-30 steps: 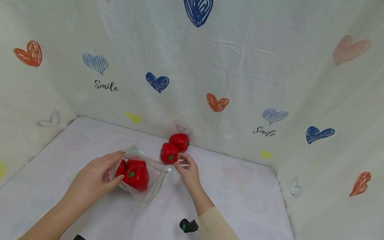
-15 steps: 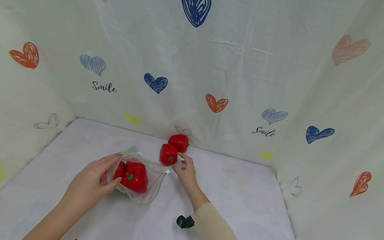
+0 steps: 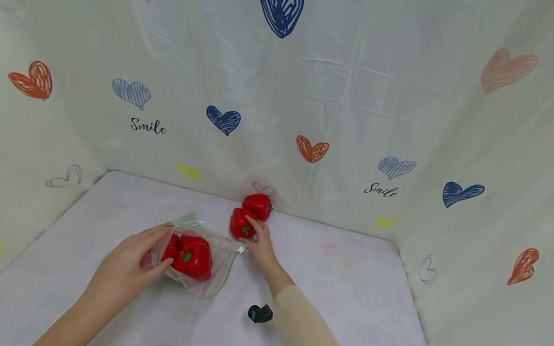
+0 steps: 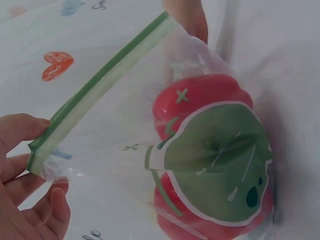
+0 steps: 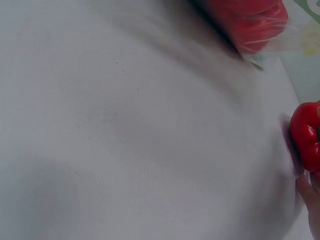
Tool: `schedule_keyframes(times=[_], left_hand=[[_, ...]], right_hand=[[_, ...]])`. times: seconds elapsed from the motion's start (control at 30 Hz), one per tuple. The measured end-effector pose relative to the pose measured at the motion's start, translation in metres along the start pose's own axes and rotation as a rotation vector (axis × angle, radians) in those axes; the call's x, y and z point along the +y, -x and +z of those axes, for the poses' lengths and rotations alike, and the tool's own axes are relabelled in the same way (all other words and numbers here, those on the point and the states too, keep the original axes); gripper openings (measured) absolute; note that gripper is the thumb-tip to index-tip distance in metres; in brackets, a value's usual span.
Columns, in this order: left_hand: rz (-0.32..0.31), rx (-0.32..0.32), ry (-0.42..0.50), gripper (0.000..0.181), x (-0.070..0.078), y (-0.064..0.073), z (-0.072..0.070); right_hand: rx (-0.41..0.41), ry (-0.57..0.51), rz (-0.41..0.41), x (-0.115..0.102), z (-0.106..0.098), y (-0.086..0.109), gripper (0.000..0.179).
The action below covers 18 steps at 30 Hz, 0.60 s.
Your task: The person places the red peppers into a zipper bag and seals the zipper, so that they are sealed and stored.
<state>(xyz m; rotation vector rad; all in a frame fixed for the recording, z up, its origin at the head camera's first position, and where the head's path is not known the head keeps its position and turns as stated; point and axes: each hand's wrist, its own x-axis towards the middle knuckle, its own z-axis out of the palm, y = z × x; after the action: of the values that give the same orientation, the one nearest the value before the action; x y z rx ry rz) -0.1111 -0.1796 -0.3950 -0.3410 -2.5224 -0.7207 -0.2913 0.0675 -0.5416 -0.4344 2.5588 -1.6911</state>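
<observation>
My left hand (image 3: 122, 266) pinches the rim of a clear zip bag (image 3: 222, 253) at its left side. Red bell peppers (image 3: 195, 259) lie inside it; in the left wrist view, the left hand (image 4: 35, 180) holds a corner of the green zip edge (image 4: 100, 82), and a green printed patch (image 4: 220, 155) partly hides the peppers. Right of the bag, my right hand (image 3: 262, 248) has its fingers and thumb around a loose red bell pepper (image 3: 240, 222). In the right wrist view, that pepper (image 5: 307, 137) and the fingers (image 5: 311, 200) are cut off at the right edge.
Another red bell pepper (image 3: 257, 206) sits behind the gripped one, touching it, by the back wall. A pale cloth with printed hearts (image 3: 311, 149) hangs around the white table (image 3: 346, 289). A small black device (image 3: 260, 313) is beside the right sleeve.
The right hand has moved slightly left, and its fingers have come from beside the front loose pepper to grip it. The left hand keeps holding the bag in nearly the same place.
</observation>
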Motion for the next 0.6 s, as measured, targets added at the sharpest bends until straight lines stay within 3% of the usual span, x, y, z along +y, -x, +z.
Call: schedule_keyframes(times=[0.23, 0.6], left_hand=[[0.002, 0.0, 0.01, 0.063, -0.0018, 0.0016, -0.0002], [-0.02, -0.013, 0.009, 0.063, -0.0025, 0.0006, -0.0005]], right_hand=[[0.025, 0.016, 0.045, -0.0028, 0.0045, -0.0054, 0.059], [0.128, 0.018, 0.126, -0.0078, 0.008, -0.0091, 0.048]])
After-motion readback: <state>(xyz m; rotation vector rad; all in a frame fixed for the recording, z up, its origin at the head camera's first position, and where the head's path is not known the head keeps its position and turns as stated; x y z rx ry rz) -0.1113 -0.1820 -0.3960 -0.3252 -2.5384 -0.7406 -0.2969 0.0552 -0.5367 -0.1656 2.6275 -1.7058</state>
